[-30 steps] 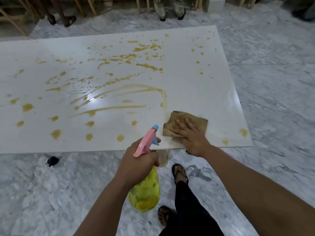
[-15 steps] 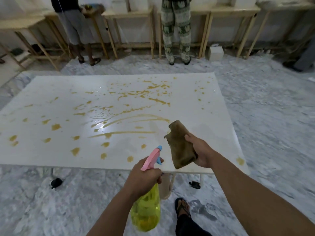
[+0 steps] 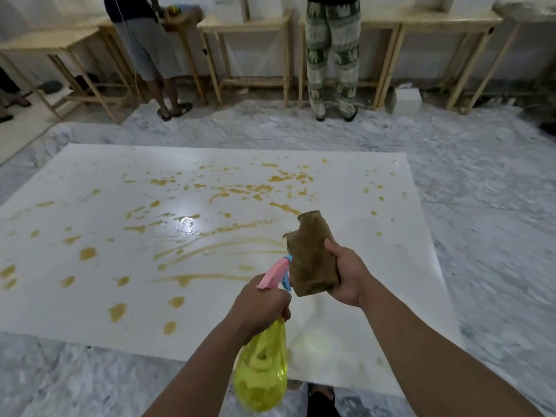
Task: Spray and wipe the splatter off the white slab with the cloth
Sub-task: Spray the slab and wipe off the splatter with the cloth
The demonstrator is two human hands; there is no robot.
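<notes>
Two hands up over near edge of white slab (image 3: 90, 176); left hand (image 3: 258, 308) clamped on spray bottle (image 3: 261, 371), nozzle aimed across slab; right hand (image 3: 346, 278) clamped on brown cloth (image 3: 310, 260), held off surface; judgement: mist smeared streaks ahead of bottle first, then press cloth flat, long strokes inward from edge; splatter (image 3: 234, 191) thick beyond, right strip of slab mostly bare; floor (image 3: 481, 206) open right of slab; wooden tables (image 3: 246, 22), two standing people far beyond slab.

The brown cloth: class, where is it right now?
In the head view, the crumpled brown cloth is held up in the right hand, above the white slab's near right part, just right of the spray bottle's pink nozzle.
</notes>
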